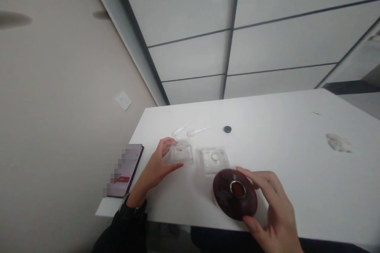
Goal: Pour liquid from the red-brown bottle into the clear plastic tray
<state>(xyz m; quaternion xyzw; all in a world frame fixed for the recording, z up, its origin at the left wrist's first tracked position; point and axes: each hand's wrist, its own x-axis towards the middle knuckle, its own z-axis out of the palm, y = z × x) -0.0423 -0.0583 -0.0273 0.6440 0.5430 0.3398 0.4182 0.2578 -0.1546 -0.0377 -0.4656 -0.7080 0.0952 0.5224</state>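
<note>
Left hand [156,166] pinches clear square bottle [181,153]; right hand [274,209] grips dark red round bottle [234,194] near tabletop [297,158] front edge. Widest room lies rightward; phone [124,170] sits at left edge.

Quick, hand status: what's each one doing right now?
Left hand: closed on clear dish.
Right hand: closed on red disc.

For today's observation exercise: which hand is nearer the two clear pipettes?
Left. The left hand, holding a clear square dish, is just beside the pipettes; the right hand, gripping the dark red round vessel, lies farther away to their right.
</note>
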